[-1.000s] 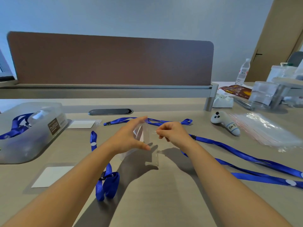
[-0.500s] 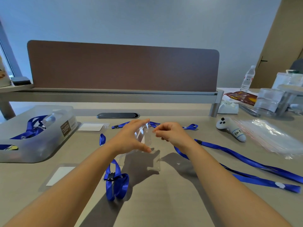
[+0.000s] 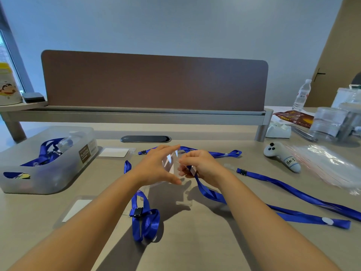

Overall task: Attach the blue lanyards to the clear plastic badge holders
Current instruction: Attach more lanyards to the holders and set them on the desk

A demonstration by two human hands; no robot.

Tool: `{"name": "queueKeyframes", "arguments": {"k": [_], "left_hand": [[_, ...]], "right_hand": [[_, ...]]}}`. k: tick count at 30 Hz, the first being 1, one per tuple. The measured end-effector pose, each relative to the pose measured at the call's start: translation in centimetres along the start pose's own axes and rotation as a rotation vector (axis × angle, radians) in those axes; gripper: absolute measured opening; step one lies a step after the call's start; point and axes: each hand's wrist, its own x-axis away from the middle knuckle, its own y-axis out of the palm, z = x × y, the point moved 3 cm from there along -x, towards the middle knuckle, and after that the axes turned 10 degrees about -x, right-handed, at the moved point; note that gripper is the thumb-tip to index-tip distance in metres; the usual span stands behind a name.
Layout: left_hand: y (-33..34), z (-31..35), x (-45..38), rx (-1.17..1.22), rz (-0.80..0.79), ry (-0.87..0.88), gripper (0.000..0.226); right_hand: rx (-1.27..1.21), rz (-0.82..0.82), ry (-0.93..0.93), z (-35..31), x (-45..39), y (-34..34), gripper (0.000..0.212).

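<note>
While the desk [image 3: 195, 241] stretched out under your forearms, its brown divider panel [image 3: 154, 83] stood across the far edge, and a frosted plastic bin [image 3: 58, 173] holding more lanyards sat at your left. Loose blue lanyards [image 3: 293, 188] trailed over the right half of the surface, with another looped one [image 3: 143, 222] lying near your left forearm. A white controller [image 3: 281, 156] lay beyond them, beside a clear plastic bag [image 3: 328, 163]. You held the clear badge holder [image 3: 170, 163] raised above the desk, your left hand [image 3: 156, 167] curled around its left edge between thumb and fingers. Your right hand [image 3: 199, 165] was pinched on a lanyard's end [image 3: 192, 170] right at the holder's side, its strap hanging down to the desk
</note>
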Motion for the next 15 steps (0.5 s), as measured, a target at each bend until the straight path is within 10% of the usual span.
{"name": "queueKeyframes", "arguments": {"k": [15], "left_hand": [[-0.29,0.24,0.63,0.023,0.176,0.013,0.052]], "right_hand": [[-0.296,0.14,-0.031,-0.51,-0.34,-0.11,0.018]]}}
